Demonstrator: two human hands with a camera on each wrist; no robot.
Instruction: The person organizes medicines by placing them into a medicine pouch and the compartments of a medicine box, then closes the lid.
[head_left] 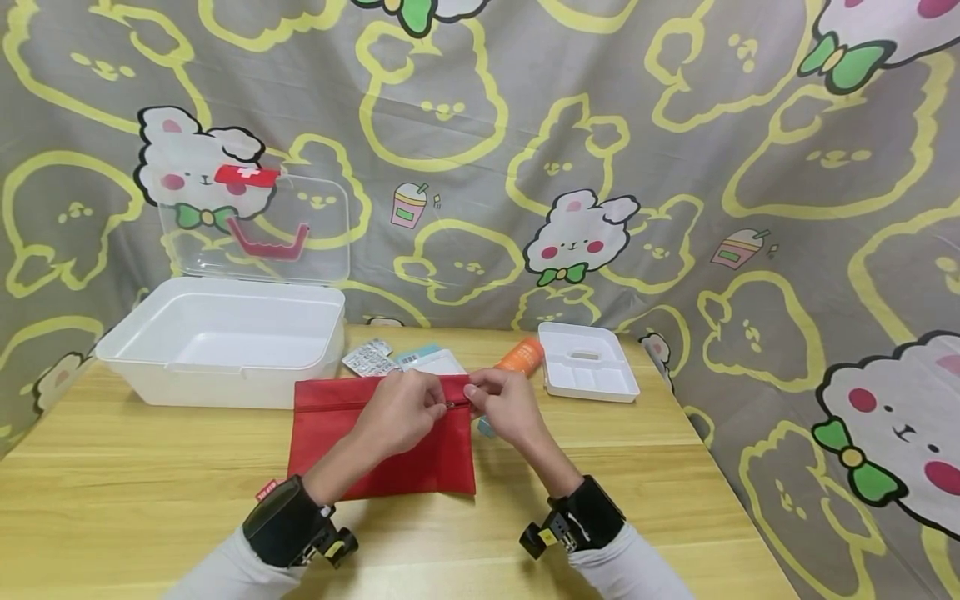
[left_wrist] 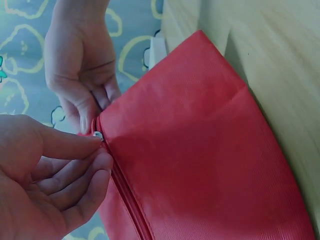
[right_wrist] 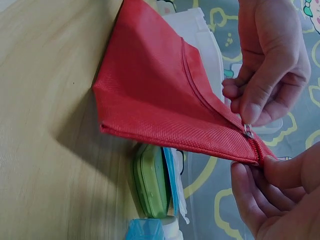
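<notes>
While left hand (head_left: 401, 410) pinches silver zipper pull (right_wrist: 248, 131) and right hand (head_left: 508, 408) grips zip-end corner (right_wrist: 261, 150), red zippered pouch (head_left: 431, 454) seems light, limp; best held taut there.

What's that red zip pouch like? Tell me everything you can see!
The red zip pouch is roughly rectangular and looks like finely ribbed cloth. A zipper runs just below its top edge, its silvery slider near the right end. A red tag with white marks sticks out at the lower left. The left hand pinches at the slider; the right hand pinches the nearby corner. What's inside doesn't show.
</notes>
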